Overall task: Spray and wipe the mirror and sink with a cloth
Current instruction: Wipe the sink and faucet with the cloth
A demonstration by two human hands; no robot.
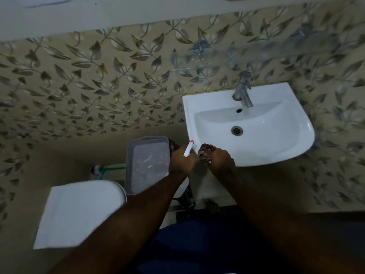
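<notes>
The wall [83,86] has beige tiles with a pattern of grey-green leaves, and above them it is plain and pale. A glass shelf [227,56] is fixed on the tiles. Low on the left stands a white toilet [79,210], and the light is dim.

- Your left hand [180,162] is out in front of you, fingers curled closed around a slim white spray nozzle with a red tip [188,148] that points up and away from you.
- Your right hand [222,161] sits just beside it, fist closed on a dark, crumpled patterned cloth [205,152] that bunches out past your knuckles.
- Both bare forearms reach forward from the lower edge of the view and converge, wrists close together but apart.
</notes>
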